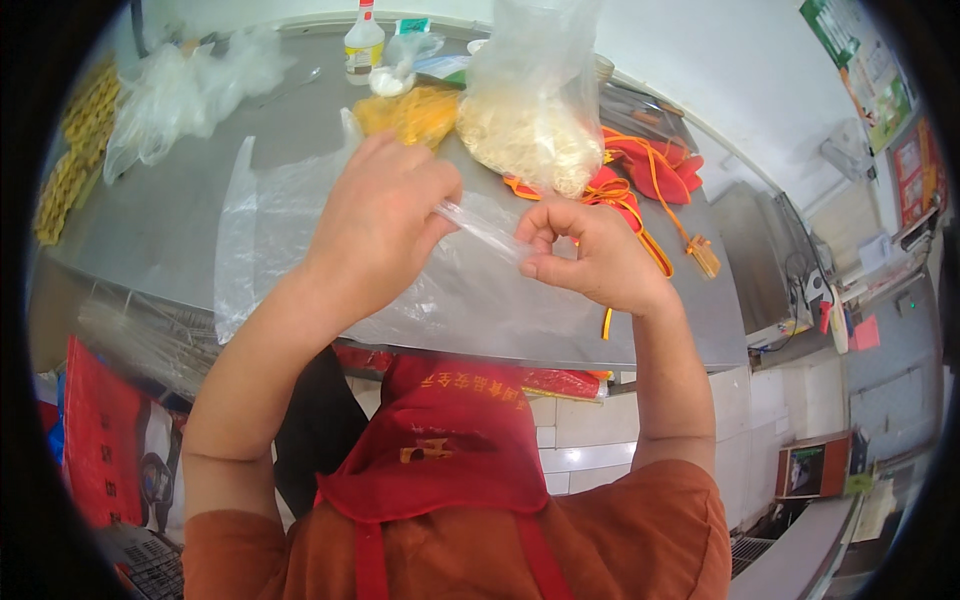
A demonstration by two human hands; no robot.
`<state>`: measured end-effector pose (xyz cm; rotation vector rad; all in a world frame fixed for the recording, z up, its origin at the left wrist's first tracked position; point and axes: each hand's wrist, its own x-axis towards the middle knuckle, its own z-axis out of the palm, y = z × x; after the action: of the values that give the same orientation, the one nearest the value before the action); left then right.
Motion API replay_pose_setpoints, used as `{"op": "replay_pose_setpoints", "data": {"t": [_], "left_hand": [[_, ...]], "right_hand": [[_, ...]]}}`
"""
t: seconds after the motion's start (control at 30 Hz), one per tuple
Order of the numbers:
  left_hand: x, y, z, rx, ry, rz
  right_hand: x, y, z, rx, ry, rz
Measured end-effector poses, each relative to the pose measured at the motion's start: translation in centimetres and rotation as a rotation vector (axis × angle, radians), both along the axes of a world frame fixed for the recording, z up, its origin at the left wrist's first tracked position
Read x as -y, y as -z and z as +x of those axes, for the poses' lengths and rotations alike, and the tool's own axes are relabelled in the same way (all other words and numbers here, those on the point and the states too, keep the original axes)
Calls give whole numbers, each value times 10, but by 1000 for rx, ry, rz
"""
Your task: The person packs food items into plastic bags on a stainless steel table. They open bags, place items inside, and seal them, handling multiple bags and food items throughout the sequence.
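A clear plastic bag (405,300) lies flat on the grey metal table (172,225) before me. Between my two hands a gathered strip of clear plastic is drawn taut. My left hand (394,217) pinches its left end between thumb and fingers. The other end sits in the thumb-and-finger pinch of my right hand (577,244). Just beyond my hands stands a clear bag of pale, noodle-like shreds (525,135). A yellow plastic bag (412,112) lies left of it, past my left fingers.
Red cloth with orange cords (664,169) lies at the right. Crumpled clear bags (180,97) occupy the back left, near yellow egg trays (75,150). A bottle with a red cap (364,45) stands at the back. The table's front edge runs close to my red apron (450,442).
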<state>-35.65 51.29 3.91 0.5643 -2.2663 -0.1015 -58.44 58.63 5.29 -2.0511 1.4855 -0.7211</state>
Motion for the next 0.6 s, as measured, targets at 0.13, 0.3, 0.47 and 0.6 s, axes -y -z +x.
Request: {"op": "replay_pose_setpoints", "data": {"t": [0.13, 0.3, 0.47, 0.6], "left_hand": [[8, 2, 7, -90, -37, 32], [11, -5, 16, -355, -69, 464], [13, 0, 20, -463, -4, 500], [9, 14, 16, -551, -15, 562]], "right_hand": [[3, 11, -13, -247, 35, -205], [4, 17, -35, -181, 199, -359], [4, 28, -45, 331, 209, -92], [5, 25, -35, 431, 181, -103]]}}
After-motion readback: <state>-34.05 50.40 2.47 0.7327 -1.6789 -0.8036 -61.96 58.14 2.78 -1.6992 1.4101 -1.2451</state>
